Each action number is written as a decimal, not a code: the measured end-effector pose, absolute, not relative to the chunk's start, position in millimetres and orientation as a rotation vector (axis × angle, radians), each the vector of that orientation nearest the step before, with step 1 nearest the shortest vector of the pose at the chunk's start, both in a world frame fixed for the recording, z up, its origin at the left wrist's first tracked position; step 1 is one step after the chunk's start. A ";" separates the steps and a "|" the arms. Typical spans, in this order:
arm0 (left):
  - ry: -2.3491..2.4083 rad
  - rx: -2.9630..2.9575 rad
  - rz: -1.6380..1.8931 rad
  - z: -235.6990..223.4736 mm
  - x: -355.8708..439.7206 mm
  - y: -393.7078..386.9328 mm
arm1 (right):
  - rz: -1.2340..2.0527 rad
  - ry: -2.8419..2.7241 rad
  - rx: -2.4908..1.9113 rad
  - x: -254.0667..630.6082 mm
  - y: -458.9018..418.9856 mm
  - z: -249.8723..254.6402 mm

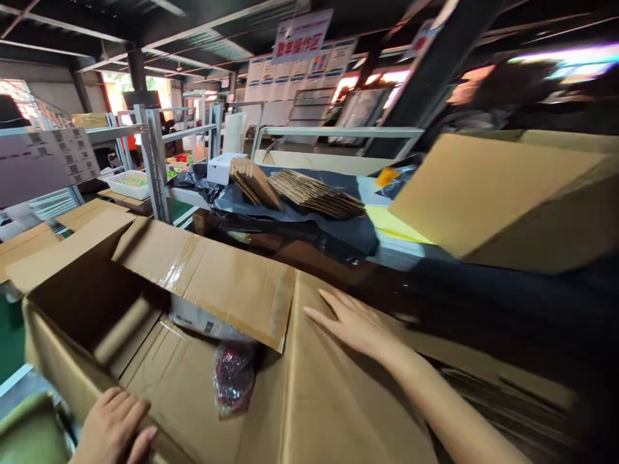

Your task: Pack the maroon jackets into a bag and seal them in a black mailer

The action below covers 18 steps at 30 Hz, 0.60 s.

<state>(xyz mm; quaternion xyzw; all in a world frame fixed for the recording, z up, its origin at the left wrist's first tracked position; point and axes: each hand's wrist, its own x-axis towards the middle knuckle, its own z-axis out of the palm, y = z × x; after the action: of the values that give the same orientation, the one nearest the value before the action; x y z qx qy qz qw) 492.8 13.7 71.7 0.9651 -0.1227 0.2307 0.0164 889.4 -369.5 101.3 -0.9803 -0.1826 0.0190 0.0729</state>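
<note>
A large open cardboard box (207, 412) stands before me, its flaps spread outward. My left hand (113, 425) is closed over the box's near left edge, fingers curled over the rim. On the right flap rests my right hand (351, 322), its fingers stretched and apart. Inside the box lies a bubble-wrapped item (234, 377) with some dark red showing through. Behind it sits a white package (206, 319) with a printed label, partly covered by the taped far flap (203, 277).
Flattened cardboard pieces (314, 193) lie on black plastic on the bench behind. Another open carton (503, 193) stands at the right. A metal upright (157, 164) rises beyond the box, near a white basket (129, 185). More flat cardboard (503, 412) lies at lower right.
</note>
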 end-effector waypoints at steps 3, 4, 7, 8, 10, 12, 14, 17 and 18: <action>-0.368 2.948 0.870 75.4 489.3 16.8 | 0.115 -0.329 -2.761 872.0 -372.5 42.8; -0.393 2.938 0.919 75.5 491.2 19.3 | 0.083 -0.278 -2.676 866.3 -367.2 27.9; -0.443 2.952 0.924 73.5 495.2 28.9 | -0.011 -0.189 -2.424 846.0 -340.6 2.4; -0.447 2.963 0.932 73.0 494.8 31.9 | -0.036 -0.175 -2.349 838.4 -330.6 -0.2; -0.443 2.991 0.978 72.8 491.7 37.5 | -0.070 -0.132 -2.203 823.3 -312.4 0.0; -0.402 3.043 0.957 73.8 486.9 44.5 | -0.095 -0.056 -2.094 808.8 -297.9 2.4; -0.352 3.079 0.880 75.3 481.8 54.6 | -0.108 0.023 -2.042 794.2 -286.6 2.6; -0.352 3.002 0.818 78.4 474.1 71.1 | -0.133 0.095 -2.042 771.5 -274.4 -0.9; -0.354 2.943 0.810 79.2 471.0 74.5 | -0.145 0.111 -2.045 764.0 -272.4 -0.9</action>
<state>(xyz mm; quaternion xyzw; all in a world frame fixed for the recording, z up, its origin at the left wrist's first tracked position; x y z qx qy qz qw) 471.0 74.5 79.2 0.9572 -0.1150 0.2634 0.0342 764.0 -272.4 -0.9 -0.8521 0.0463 -0.0603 0.5178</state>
